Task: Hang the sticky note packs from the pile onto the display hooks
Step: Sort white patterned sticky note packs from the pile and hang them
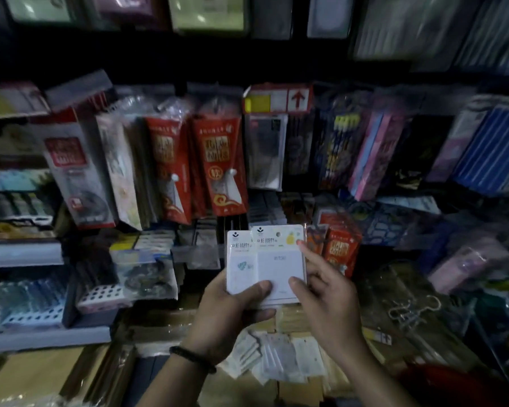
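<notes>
I hold two white sticky note packs upright in front of the display. My left hand [232,309] grips the left pack [240,265] from below, its thumb pressed on the lower front of the packs. The right pack [279,259], printed "BE HAPPY" with a yellow fruit, overlaps the left one. My right hand [323,295] pinches that pack's right edge, thumb on the front and index finger stretched up along the side. A loose pile of more packs [279,356] lies below my hands. The hooks are hidden behind hanging goods.
Red packets [215,160] and other stationery hang densely on the wall ahead. A red-and-white price tag [276,98] juts from a hook. Shelves with boxed goods [30,304] stand at the left. Cardboard boxes [36,374] sit low left, and wire hooks [412,312] lie at right.
</notes>
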Action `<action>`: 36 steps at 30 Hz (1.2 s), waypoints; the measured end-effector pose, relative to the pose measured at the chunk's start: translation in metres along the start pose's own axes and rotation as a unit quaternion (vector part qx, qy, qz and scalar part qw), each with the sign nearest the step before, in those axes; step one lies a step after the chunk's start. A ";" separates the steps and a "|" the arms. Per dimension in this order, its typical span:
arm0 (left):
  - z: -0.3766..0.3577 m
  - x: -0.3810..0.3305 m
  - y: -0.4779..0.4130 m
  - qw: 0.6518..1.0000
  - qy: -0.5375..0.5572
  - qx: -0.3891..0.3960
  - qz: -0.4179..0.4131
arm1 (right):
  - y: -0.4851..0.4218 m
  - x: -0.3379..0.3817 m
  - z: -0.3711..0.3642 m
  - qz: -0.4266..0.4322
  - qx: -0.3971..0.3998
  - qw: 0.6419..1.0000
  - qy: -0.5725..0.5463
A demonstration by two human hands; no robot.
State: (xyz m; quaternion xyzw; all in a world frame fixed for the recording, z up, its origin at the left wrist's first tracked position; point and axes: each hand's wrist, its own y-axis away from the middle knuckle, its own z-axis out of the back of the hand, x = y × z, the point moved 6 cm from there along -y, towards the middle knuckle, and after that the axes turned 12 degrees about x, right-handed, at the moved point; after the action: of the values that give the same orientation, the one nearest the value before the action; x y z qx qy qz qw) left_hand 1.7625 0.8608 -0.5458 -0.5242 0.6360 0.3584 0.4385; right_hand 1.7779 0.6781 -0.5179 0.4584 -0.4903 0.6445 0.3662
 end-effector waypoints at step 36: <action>-0.052 -0.386 -0.024 0.853 -0.345 -0.106 -0.376 | -0.228 0.301 0.045 0.301 -0.090 0.949 0.025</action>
State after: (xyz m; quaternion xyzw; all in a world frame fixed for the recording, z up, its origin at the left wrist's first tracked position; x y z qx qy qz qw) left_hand 1.8021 0.9449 -0.1665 -0.6094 0.1563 0.3888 0.6731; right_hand 1.9047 0.6990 -0.1602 0.2380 -0.6521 0.6893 0.2072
